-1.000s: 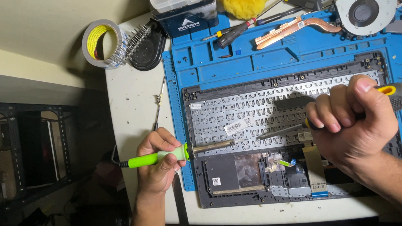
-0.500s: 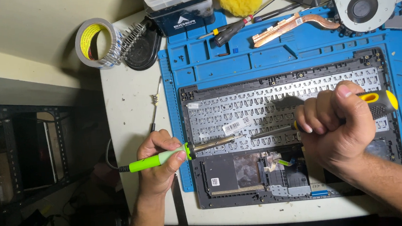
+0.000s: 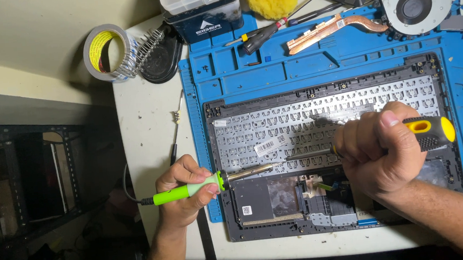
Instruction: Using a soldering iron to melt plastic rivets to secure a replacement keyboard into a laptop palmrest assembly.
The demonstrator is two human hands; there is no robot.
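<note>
The left hand [image 3: 184, 191] grips a green-handled soldering iron [image 3: 192, 188], its metal tip over the lower edge of a dark, opened laptop shell [image 3: 331, 138] on a blue silicone work mat [image 3: 293, 70]. The right hand [image 3: 379, 151] is fisted around a yellow-and-black-handled screwdriver [image 3: 430, 132], its shaft pointing towards the iron's tip.

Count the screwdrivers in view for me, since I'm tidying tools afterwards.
2. One yellow-and-black screwdriver is gripped in the right hand over the laptop shell. One black screwdriver lies on the blue mat near the top. Others may be hidden.
</note>
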